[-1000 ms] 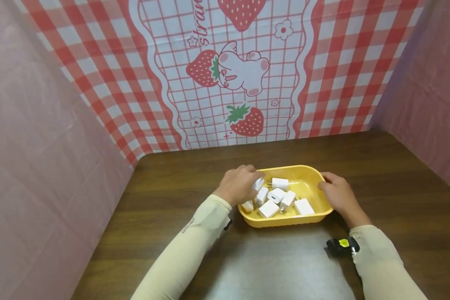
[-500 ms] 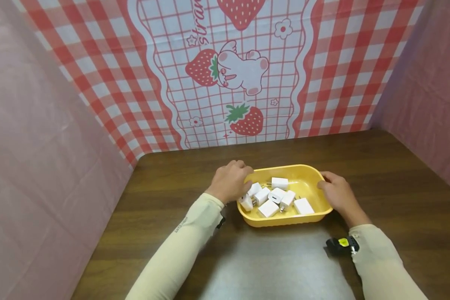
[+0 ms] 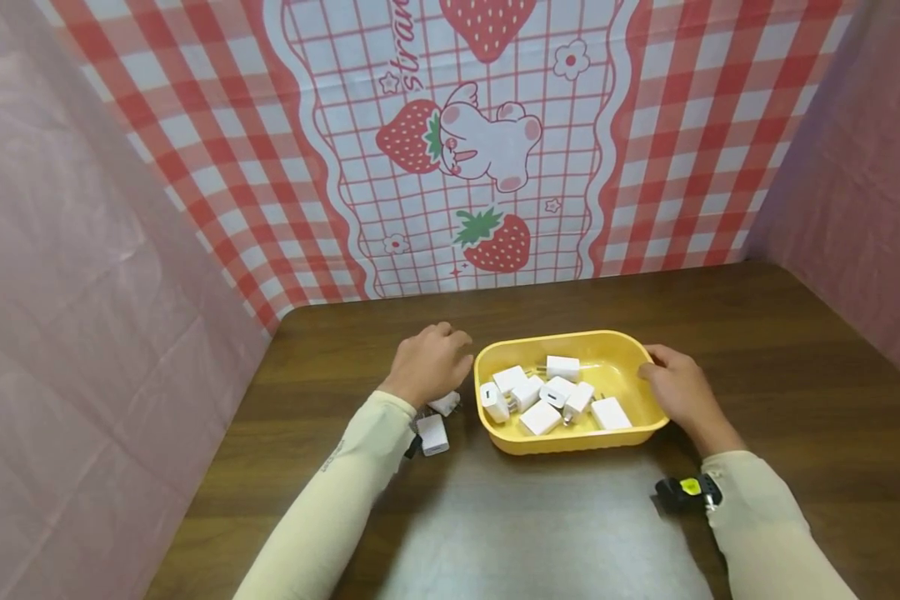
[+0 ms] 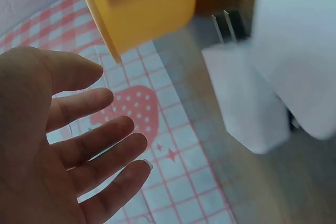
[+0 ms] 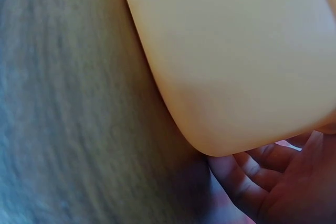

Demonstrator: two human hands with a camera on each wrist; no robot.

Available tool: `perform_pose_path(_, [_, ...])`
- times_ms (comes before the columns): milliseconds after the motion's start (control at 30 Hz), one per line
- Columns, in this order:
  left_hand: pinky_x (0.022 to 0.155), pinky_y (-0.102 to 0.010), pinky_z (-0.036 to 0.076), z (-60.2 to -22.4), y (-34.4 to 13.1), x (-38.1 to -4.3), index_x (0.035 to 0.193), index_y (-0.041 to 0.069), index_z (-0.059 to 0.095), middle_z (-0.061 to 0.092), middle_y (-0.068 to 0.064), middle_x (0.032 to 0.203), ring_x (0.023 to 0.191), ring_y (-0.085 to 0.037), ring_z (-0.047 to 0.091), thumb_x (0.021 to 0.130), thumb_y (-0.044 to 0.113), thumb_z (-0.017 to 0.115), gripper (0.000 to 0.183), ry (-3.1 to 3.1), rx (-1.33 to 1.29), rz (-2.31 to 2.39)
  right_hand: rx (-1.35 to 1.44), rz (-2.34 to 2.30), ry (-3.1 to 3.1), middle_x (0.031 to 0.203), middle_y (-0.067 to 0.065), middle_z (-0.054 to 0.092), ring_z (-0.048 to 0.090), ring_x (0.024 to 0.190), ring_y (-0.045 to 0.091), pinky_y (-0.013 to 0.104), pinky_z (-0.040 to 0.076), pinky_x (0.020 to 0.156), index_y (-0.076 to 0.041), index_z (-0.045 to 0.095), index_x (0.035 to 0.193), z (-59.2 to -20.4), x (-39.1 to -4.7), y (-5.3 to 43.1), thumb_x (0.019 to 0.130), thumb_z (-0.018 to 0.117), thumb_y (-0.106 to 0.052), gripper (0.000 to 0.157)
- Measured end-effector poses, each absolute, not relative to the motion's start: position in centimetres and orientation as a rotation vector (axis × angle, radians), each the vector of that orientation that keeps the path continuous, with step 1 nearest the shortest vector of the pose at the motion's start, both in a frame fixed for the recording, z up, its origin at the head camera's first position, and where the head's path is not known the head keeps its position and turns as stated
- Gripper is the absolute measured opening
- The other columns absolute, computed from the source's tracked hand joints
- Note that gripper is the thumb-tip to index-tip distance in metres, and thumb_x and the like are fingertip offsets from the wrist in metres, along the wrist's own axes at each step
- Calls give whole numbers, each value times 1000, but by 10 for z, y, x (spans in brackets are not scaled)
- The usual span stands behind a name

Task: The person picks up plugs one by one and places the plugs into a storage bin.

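Observation:
A yellow plastic basket [image 3: 570, 446] stands on the table, with several white charger plugs [image 3: 540, 418] lying loosely inside it. My right hand [image 3: 682, 392] grips the basket's right end, thumb over the rim; in the right wrist view its fingers [image 5: 257, 169] lie under the outer wall. Just left of the basket hovers my left hand [image 3: 429, 365], holding nothing, its fingers spread and loosely bent in the left wrist view. Below that hand, a white charger plug [image 3: 433, 435] and another charger plug [image 3: 446, 404] lie on the table, partly hidden by hand and wrist.
The dark wood table [image 3: 540, 533] runs back to a red-and-white checked cloth [image 3: 487, 150] with strawberry prints. Pink cloth walls [image 3: 82, 333] close off both sides. A black wrist camera [image 3: 678, 493] sits at the right wrist.
My left hand has moved left, out of the basket and over the table beside it. Charger plugs on the table have come into sight. The right hand keeps its grip on the basket.

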State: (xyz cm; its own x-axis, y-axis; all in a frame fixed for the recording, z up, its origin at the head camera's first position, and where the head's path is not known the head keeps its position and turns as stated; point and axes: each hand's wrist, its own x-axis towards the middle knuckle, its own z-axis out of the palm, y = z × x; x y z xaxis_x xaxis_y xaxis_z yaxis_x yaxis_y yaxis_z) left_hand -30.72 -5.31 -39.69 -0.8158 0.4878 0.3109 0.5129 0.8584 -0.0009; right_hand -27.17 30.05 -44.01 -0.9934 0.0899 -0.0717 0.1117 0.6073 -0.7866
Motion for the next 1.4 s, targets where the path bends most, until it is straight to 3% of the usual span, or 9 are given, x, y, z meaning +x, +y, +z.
perform_pose_path(367, [70,-43,55,-409,-77,-301,115,18,73,71,-3,107,97,-24,67,93,33,67,28,-2779,-697,-150,170,-1379,2792,139,30,48,54,102,36,34,48,74,7,40,147,-441,-272,302,103,38,-24,53])
perform_pose_path(567, [73,-46,55,-413,-85,-298,116,19,71,71,-2,113,102,-25,68,96,39,63,30,-2876,-656,-106,175,-1372,2789,139,30,47,54,103,37,36,48,76,6,40,147,-442,-272,302,104,38,-24,53])
perform_pose_path(800, [71,-47,53,-413,-89,-296,113,17,71,72,-2,103,95,-22,68,94,48,63,38,-3022,-607,-62,179,-1372,2774,139,30,48,55,103,36,36,49,77,6,40,147,-441,-272,302,104,38,-24,54])
perform_pose_path(1100, [78,-49,52,-417,-88,-292,127,16,66,69,-6,115,103,-26,66,92,63,59,59,-3119,-543,-69,172,-1381,2795,139,31,48,54,104,37,38,48,79,7,41,146,-439,-271,301,103,39,-23,53])
perform_pose_path(1400, [78,-49,52,-421,-87,-288,129,19,66,69,-5,121,106,-28,66,91,62,61,58,-3097,-560,-132,186,-1371,2784,141,31,46,54,104,37,39,48,79,7,40,147,-439,-272,300,103,38,-24,54])
